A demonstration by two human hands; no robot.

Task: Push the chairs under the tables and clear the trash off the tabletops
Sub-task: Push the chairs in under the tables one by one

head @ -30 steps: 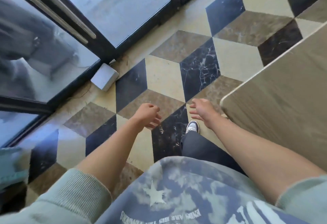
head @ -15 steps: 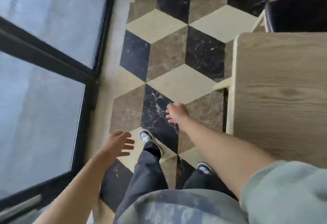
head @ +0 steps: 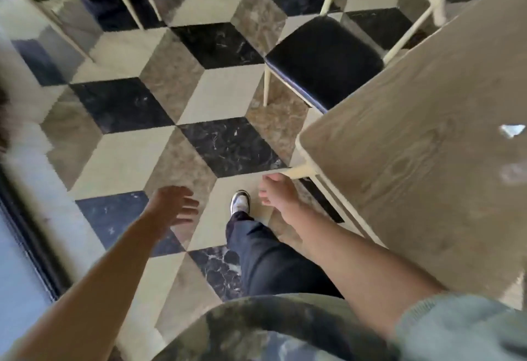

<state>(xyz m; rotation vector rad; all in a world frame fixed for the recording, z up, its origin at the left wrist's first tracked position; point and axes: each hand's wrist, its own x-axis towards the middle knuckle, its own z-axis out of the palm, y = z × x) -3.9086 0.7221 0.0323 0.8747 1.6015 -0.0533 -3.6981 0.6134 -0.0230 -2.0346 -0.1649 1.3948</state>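
Beside the wooden table (head: 427,147), left hand (head: 171,204) and right hand (head: 278,195) hang spread, each grip empty; no writing legible.

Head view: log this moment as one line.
hands: left open, right empty | chair seat sticking out from table | small scrap on tabletop

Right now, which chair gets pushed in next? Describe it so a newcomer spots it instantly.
Start at the wood-grain table filling the right side. Along its far-left edge stands the chair, its seat mostly out from under the tabletop. It alone shows a glossy black padded seat on cream legs; the furniture at top left shows only thin pale legs, blurred.
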